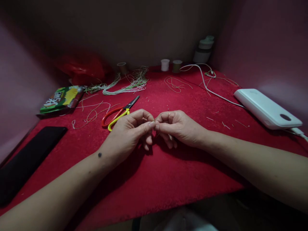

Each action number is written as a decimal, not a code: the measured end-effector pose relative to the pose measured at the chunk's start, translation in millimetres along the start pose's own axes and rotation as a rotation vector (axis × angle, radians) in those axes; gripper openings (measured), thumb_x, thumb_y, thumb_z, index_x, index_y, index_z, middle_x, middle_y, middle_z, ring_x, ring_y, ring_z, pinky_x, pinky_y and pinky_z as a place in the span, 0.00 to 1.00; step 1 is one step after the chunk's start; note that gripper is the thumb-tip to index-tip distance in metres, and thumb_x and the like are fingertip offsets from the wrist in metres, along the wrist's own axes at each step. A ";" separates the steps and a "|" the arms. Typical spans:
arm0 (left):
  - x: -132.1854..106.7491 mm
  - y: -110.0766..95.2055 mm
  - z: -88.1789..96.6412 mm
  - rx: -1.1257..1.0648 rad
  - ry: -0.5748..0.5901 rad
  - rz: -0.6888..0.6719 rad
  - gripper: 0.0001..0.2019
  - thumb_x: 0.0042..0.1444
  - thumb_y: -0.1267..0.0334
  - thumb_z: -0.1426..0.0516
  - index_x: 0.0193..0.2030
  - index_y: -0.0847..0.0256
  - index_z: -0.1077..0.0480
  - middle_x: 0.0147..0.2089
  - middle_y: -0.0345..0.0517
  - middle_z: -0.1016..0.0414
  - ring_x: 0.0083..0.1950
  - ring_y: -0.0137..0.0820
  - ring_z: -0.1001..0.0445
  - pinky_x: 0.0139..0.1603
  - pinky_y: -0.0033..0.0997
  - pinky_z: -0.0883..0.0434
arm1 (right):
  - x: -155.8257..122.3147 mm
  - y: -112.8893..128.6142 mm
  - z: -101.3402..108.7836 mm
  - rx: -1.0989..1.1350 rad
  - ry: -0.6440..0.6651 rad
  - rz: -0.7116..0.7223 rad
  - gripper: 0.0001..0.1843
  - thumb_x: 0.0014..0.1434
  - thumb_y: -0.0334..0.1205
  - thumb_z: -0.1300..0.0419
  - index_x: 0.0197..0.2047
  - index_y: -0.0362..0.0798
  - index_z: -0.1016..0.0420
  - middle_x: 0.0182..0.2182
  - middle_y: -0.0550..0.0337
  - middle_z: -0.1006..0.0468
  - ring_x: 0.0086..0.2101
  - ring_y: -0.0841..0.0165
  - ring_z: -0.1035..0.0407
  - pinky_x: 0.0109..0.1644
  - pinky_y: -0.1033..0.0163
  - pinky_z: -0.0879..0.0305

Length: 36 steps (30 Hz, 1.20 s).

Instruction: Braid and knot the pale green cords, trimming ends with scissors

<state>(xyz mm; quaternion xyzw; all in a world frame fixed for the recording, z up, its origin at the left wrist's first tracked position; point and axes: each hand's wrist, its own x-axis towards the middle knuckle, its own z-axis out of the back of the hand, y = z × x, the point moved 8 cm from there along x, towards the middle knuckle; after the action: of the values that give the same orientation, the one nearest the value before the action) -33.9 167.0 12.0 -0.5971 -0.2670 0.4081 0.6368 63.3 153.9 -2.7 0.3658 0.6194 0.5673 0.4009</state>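
My left hand and my right hand meet fingertip to fingertip above the middle of the red cloth. Both are closed in a pinch, thumb against forefinger. Between them shows a bit of thin brownish thread, mostly hidden by the fingers. Scissors with one red and one yellow handle lie just beyond my left hand, blades slightly apart and pointing away. Loose cords curl on the cloth to the left of the scissors.
A bundle of pale cords lies at the back, near several thread spools. A green snack packet and a black phone-like slab are at left. At right sits a white power bank with a cable; a bottle stands behind.
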 end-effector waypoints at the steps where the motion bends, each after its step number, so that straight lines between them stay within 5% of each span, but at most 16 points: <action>1: 0.0 0.4 0.1 -0.006 -0.007 0.001 0.05 0.57 0.63 0.43 0.34 0.59 0.36 0.18 0.34 0.31 0.17 0.25 0.31 0.18 0.22 0.31 | -0.1 -0.3 0.0 -0.010 0.004 -0.001 0.06 0.61 0.36 0.47 0.32 0.45 0.36 0.11 0.71 0.34 0.11 0.77 0.41 0.13 0.75 0.44; 19: -0.3 1.2 -2.3 -0.096 0.005 -0.011 0.04 0.57 0.64 0.42 0.35 0.59 0.35 0.18 0.33 0.30 0.16 0.23 0.32 0.18 0.20 0.32 | -0.3 -2.0 0.3 -0.042 0.019 0.005 0.12 0.59 0.44 0.43 0.30 0.44 0.34 0.11 0.69 0.34 0.11 0.77 0.42 0.13 0.74 0.46; 27: 5.8 19.3 -3.7 -0.319 0.079 0.144 0.09 0.51 0.68 0.38 0.35 0.59 0.36 0.17 0.32 0.31 0.14 0.23 0.33 0.13 0.20 0.32 | -3.1 0.7 -4.8 -0.078 0.079 0.030 0.15 0.60 0.46 0.42 0.29 0.44 0.34 0.12 0.70 0.34 0.12 0.78 0.40 0.13 0.75 0.47; 31: 4.5 19.1 -4.1 -0.279 0.114 0.181 0.09 0.50 0.69 0.38 0.35 0.60 0.36 0.17 0.33 0.30 0.13 0.25 0.33 0.12 0.20 0.33 | -4.1 1.5 -5.3 -0.078 0.093 0.033 0.12 0.58 0.41 0.40 0.29 0.44 0.35 0.13 0.70 0.33 0.12 0.78 0.39 0.13 0.75 0.46; 36: -0.7 0.1 -5.3 -0.122 0.049 0.059 0.09 0.51 0.69 0.39 0.34 0.59 0.37 0.19 0.32 0.31 0.15 0.24 0.31 0.14 0.21 0.32 | -4.8 2.2 -6.4 -0.006 0.150 0.033 0.14 0.58 0.45 0.39 0.29 0.44 0.33 0.13 0.68 0.32 0.12 0.77 0.38 0.13 0.74 0.43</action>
<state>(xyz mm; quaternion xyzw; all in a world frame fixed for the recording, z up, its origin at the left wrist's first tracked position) -29.9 163.6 11.2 -0.6520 -0.2582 0.3950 0.5935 59.5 147.1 0.1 0.3315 0.6398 0.6014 0.3450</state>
